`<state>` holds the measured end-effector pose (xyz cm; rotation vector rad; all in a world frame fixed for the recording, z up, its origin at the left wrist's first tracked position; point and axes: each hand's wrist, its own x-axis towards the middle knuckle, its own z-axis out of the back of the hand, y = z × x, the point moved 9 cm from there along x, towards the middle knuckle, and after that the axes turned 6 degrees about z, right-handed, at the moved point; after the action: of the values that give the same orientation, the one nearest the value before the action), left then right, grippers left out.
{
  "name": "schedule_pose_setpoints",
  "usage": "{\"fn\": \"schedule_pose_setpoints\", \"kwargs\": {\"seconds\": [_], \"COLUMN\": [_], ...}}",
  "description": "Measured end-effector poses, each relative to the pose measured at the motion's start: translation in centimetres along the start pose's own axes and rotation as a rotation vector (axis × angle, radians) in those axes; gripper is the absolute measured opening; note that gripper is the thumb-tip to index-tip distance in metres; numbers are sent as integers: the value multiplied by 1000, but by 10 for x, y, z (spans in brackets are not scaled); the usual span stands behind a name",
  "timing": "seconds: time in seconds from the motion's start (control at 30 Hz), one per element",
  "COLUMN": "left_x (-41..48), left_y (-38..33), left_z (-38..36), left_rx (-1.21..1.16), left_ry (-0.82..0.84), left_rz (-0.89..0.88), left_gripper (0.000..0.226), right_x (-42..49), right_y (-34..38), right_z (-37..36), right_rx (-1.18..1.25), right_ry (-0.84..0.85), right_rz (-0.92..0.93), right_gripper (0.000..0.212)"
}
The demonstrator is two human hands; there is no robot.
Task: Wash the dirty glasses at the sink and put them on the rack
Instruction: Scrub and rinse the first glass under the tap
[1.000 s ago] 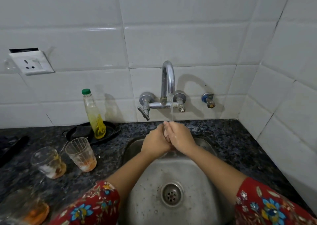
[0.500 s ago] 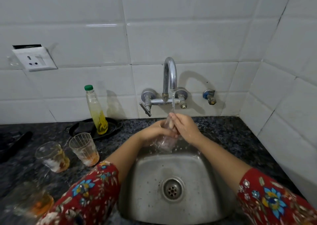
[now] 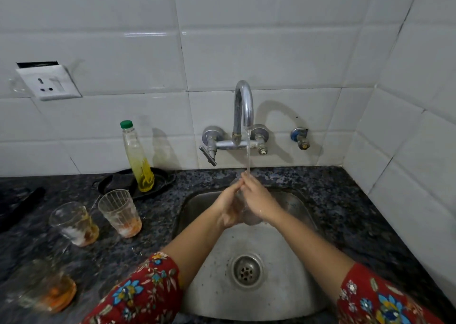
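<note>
Head view: left hand [image 3: 228,209] and right hand [image 3: 259,200] clasp glass [image 3: 243,210] under tap [image 3: 243,108]

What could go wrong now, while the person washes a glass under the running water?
1. The glass sits between two wet hands, left hand and right hand, above the steel sink. It might slip from the grip and crack.
2. Three dirty glasses wait on the counter; the nearest one stands close to the left sleeve, which could knock it over.
3. Water from the tap may splash out.
</note>
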<state>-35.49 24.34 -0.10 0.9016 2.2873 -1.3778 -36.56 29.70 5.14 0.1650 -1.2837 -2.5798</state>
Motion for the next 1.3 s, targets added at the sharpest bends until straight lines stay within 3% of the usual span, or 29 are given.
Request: {"fn": "schedule_pose_setpoints", "kwargs": {"seconds": [0.07, 0.2, 0.37, 0.5, 0.63, 0.7, 0.73, 0.83, 0.93, 1.0, 1.07, 1.1, 1.17, 1.23, 1.3], "left_x": [0, 7, 8, -1, -5, 3, 5, 4, -1, -2, -4, -5, -4, -8, -13], "left_y": [-1, 4, -2, -16, -25, -27, -27, -35, -40, -37, -32, -30, -27, -32, -39], "left_z": [0, 1, -5, 7, 7, 12, 17, 24, 18, 10, -1, -5, -8, -7, -9], "left_rx": [-88, -424, -677, -506, -442, -368, -311, -173, -96, -54, -75, -73, 22, 118, 215], "left_ry": [25, 48, 44, -113, -190, -271, -346, -464, -391, -243, -55, 7, -25, -191, -259], "left_rz": [12, 90, 101, 83, -47, -118, -149, -250, -290, -252, -204, -192, -208, -313, -369], "left_gripper": [46, 51, 51, 61, 55, 73, 81, 65, 62, 63, 41, 38, 34, 14, 17], "right_x": [-13, -35, -31, -48, -36, -23, -17, -9, -18, -22, -32, -36, -32, -26, -27], "right_y": [9, 27, 33, 19, 23, 27, 27, 15, 2, -17, -29, -34, -43, -45, -42], "right_z": [0, 7, 7, 4, 10, 16, 22, 35, 28, 12, -10, -15, -20, -11, -8], "right_rx": [-235, -431, -811, -931, -758, -744, -746, -586, -121, 314, 840, 960, 834, 403, 378], "right_ry": [-18, -166, -239, -190, -274, -312, -304, -254, -204, -60, 162, 217, 164, -78, -166], "right_rz": [134, 503, 773, 987, 715, 492, 370, 79, -86, -180, -321, -357, -332, -263, -235], "right_gripper": [47, 49, 51, 58, 80, 83, 82, 55, 29, 18, 16, 16, 21, 18, 14]}}
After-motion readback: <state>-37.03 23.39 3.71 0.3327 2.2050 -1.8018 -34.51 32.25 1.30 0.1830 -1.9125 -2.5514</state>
